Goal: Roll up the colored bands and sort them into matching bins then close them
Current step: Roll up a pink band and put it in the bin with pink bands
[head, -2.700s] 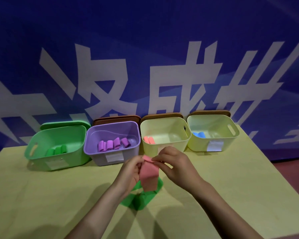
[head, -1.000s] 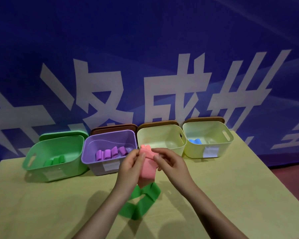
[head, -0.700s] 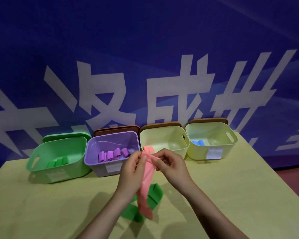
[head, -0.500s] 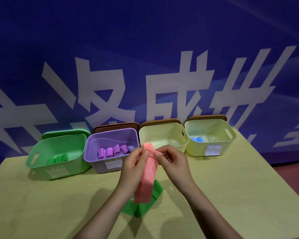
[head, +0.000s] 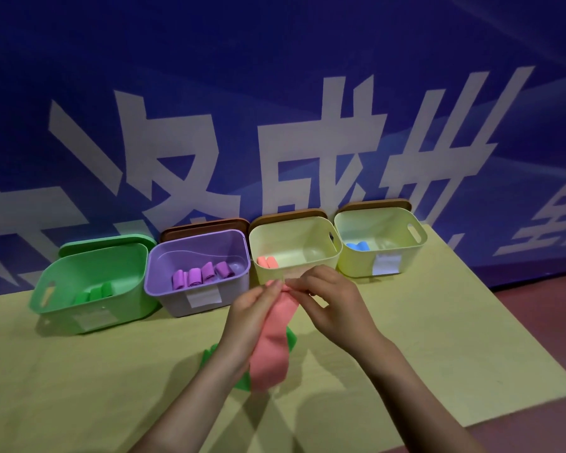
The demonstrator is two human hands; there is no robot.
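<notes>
Pinching one pink band (head: 275, 341) at its top, the left hand (head: 245, 318) and right hand (head: 332, 305) hold it hanging over a green band (head: 290, 336) on the table (head: 438, 338). Four open bins line the far edge: green bin (head: 92, 308), purple bin (head: 196, 299), and two yellow.

Behind the far edge of the tabletop you face a blue banner (head: 275, 76) with large white Chinese characters. Only "成" (head: 321, 158) reads clearly, above the two middle bins; the characters to either side of it are cut off or partly hidden, so you cannot read them with any certainty. White labels sit on the fronts of the green bin (head: 94, 318), the purple bin (head: 204, 297) and the rightmost yellow bin (head: 386, 264), but you cannot make out any writing on them.
</notes>
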